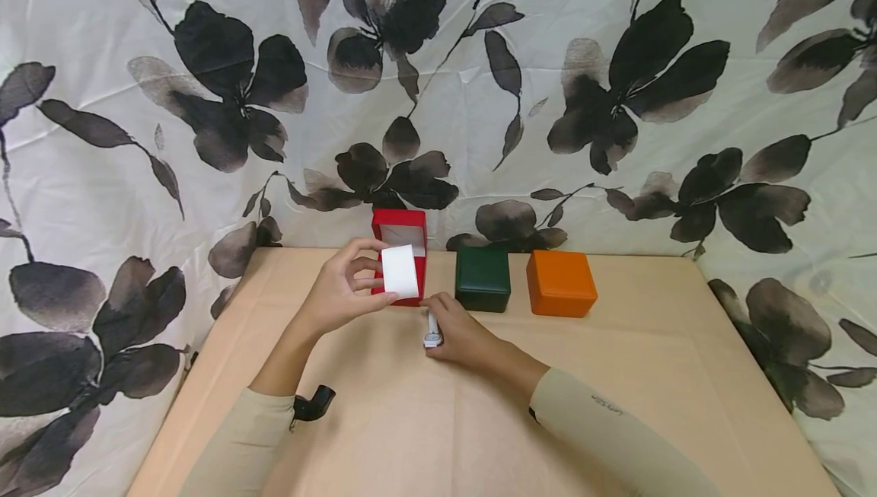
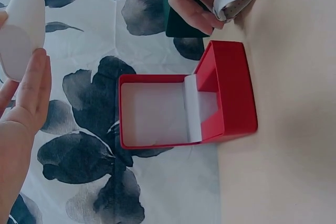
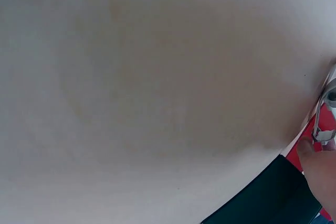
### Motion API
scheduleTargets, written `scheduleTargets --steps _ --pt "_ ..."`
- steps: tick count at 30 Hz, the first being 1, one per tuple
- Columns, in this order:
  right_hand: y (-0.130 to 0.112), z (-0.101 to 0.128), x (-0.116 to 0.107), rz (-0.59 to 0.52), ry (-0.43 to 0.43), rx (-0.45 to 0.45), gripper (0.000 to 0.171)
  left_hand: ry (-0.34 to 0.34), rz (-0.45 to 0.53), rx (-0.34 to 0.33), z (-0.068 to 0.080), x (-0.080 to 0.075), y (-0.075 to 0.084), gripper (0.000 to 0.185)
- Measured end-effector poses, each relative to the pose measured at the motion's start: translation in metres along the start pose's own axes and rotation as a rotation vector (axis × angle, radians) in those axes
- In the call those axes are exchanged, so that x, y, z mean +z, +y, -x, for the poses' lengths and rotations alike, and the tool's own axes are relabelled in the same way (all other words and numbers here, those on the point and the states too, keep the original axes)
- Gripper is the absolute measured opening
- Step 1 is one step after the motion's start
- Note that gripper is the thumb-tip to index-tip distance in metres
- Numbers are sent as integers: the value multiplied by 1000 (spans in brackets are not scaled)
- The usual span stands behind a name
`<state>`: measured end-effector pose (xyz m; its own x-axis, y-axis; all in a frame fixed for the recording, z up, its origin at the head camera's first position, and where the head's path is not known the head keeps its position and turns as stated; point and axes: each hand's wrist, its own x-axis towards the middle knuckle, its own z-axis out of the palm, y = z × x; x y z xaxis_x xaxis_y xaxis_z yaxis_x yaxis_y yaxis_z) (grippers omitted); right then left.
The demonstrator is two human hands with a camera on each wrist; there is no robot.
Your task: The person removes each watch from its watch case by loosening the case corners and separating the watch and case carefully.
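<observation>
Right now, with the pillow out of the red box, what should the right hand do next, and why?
Probably lift the white watch toward the white pillow. The left hand pinches the pillow above the table, the red box stands open and empty, and the right hand holds the watch low on the table.

Three boxes line the far edge of the bench: the open red box on the left, the green box in the middle, the orange box on the right, with narrow gaps between them. The flowered cloth closes off the far side. The near and right bench lie bare.
</observation>
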<state>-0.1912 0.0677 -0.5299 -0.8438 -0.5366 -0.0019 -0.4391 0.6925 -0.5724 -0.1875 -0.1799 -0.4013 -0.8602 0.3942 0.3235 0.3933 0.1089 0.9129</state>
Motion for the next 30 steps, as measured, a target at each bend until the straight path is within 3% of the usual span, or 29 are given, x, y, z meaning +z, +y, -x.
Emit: scheduleTargets --steps 30 --pt "-7 16 -10 -10 -48 59 93 10 -80 11 -2 -3 5 75"
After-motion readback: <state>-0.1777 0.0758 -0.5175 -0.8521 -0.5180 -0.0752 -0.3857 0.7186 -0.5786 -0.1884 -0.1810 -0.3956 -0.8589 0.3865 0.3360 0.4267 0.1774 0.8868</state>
